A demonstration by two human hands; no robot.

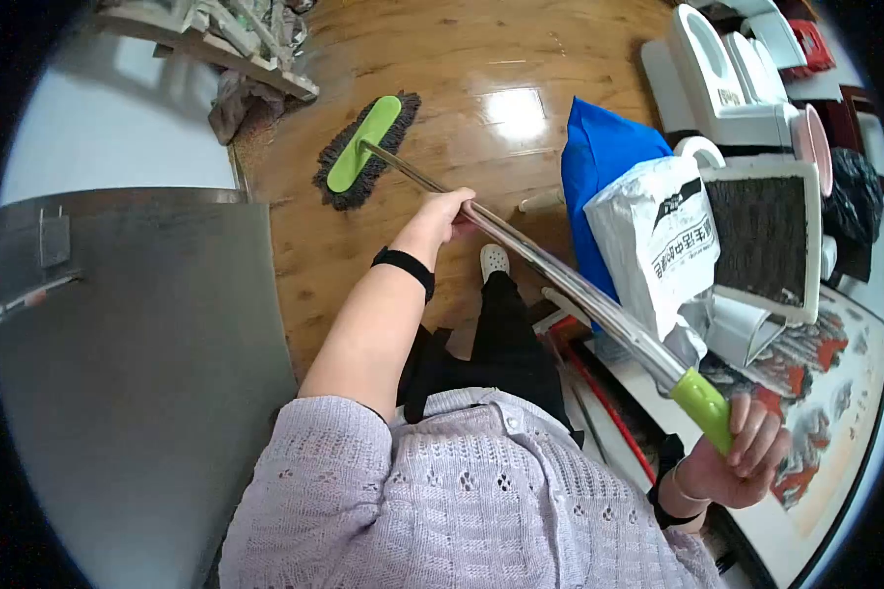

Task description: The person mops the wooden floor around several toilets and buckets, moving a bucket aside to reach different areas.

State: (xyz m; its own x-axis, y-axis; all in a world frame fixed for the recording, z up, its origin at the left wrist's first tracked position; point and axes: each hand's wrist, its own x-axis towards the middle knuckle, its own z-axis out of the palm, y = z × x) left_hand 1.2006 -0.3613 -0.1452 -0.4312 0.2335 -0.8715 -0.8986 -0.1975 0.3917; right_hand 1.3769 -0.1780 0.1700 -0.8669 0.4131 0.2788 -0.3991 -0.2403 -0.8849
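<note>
A flat mop (580, 285) with a long metal pole slants across the view from upper left to lower right. Its green head plate with grey chenille fringe (363, 147) lies on the wet-looking wooden floor. Partway down the pole, my left hand (447, 211) is closed around the metal. Farther up, at the lower right, my right hand (742, 456) wraps the green end grip (702, 407). Both of my wrists wear dark bands.
On the left stands a grey door (138, 373) with a handle; a wooden rack (226, 54) is above it. To the right are a blue bag (599, 147), a white printed bag (658, 236), a dark-filled tray (761, 231), white plastic containers (727, 88) and a painting (825, 422).
</note>
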